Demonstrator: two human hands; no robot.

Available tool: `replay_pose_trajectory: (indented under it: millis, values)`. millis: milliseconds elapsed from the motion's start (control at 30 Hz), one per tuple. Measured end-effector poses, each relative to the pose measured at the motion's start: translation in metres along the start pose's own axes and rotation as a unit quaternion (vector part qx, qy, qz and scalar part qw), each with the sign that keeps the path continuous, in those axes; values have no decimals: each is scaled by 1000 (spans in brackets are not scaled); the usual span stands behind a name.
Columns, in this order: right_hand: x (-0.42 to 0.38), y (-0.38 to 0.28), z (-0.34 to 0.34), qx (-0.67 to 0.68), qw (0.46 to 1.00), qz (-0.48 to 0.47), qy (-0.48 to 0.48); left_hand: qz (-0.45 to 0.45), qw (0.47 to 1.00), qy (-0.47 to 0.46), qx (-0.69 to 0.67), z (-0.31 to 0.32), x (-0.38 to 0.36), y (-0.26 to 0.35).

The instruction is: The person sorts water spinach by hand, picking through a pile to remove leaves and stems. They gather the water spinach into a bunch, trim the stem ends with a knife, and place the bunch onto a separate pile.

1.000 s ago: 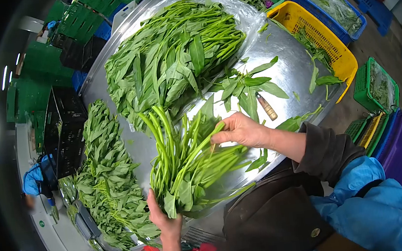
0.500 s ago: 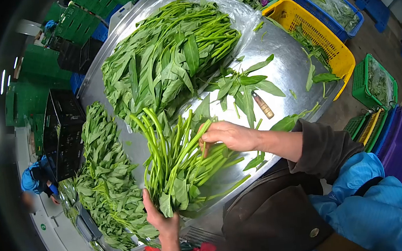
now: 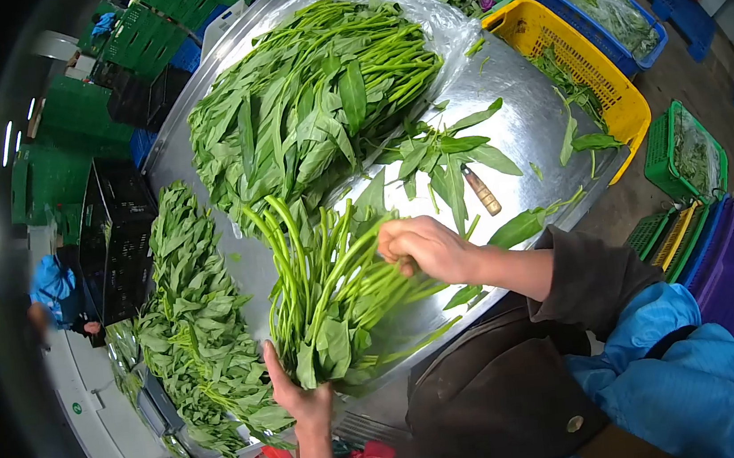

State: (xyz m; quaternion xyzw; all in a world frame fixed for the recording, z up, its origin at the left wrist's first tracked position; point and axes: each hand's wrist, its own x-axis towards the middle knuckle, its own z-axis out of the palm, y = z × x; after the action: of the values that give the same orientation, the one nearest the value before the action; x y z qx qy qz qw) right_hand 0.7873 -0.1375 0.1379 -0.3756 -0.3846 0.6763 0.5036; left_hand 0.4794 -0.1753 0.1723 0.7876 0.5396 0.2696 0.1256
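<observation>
My left hand (image 3: 302, 397) holds the leafy lower end of a bunch of green stems (image 3: 324, 287), its thumb up along the side. At the bunch's right, the curled fingers of my right hand (image 3: 423, 248) close around the tip of a stem. Beyond them lies a big pile of leafy greens (image 3: 309, 101) on a plastic sheet (image 3: 444, 24). A wooden-handled tool (image 3: 481, 192) rests on the metal table (image 3: 515, 106) beside loose leaves (image 3: 448, 153). A second row of greens (image 3: 194, 328) runs along the left.
A yellow crate (image 3: 632, 116) with leaves stands past the table's far right edge, near a blue crate (image 3: 656, 42) and green crates (image 3: 667, 148). Black crates (image 3: 123, 246) are at the left, where a co-worker in blue (image 3: 53, 284) stands.
My right hand has shifted slightly right and its fingers have curled tighter. My left hand stays on the bunch. The co-worker at the left has moved up a little.
</observation>
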Motion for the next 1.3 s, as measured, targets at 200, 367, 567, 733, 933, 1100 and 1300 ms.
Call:
replay_pose_trajectory:
  millis: [200,367,567,733,933,1100,1300]
  values:
    - [-17,-22,2,-221,923,-313,-15,-170,972,-29,-158,4,10,15]
    - [-7,-28,-8,-44,995,-79,-48,-271,922,-127,-245,4,17,19]
    - [9,4,-51,-50,988,30,145,-219,951,-159,-148,42,-18,-21]
    - [21,-19,-139,-717,601,-72,346,-157,973,-166,-26,53,-42,-43]
    - [58,50,-53,-585,808,13,69,-230,951,-205,13,59,-41,-37]
    - [86,91,-65,-586,809,35,44,-163,966,-196,40,60,-50,-44]
    - [71,36,-90,-666,721,4,191,-109,991,-50,-52,52,-67,-51]
